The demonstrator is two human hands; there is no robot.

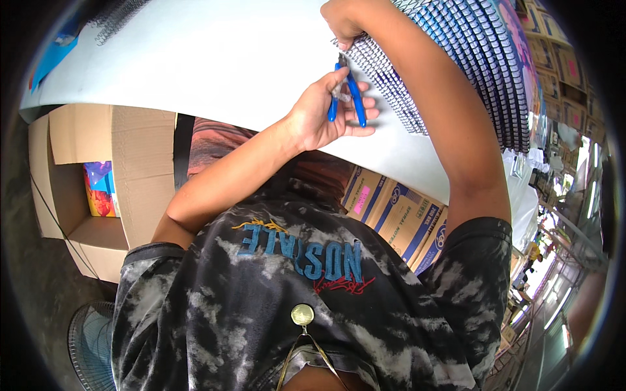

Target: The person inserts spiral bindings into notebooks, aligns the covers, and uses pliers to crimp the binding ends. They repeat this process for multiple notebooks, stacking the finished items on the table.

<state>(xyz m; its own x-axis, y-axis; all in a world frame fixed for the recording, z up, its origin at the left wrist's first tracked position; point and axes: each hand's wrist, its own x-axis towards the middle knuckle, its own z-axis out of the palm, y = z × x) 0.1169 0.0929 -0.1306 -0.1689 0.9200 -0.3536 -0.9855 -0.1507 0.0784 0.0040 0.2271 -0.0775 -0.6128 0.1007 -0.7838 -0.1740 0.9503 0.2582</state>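
Note:
My left hand, palm up, holds small cutting pliers with blue handles. The fingers curl loosely around them, and the handles are spread apart. The dark jaws point away from me, toward the end of a wire coil. Just beyond them my right hand is bent down with its fingers closed at the near left corner of a pile of spiral-bound notebooks. What its fingertips grip is partly hidden, but coil wire shows beside them. The notebooks lie fanned in rows, their dark and pale coils facing me.
A white table spreads before me, with loose dark wire coils at its far left. An open cardboard box with colourful covers stands lower left. Printed cartons sit under the table. A fan stands near my left side.

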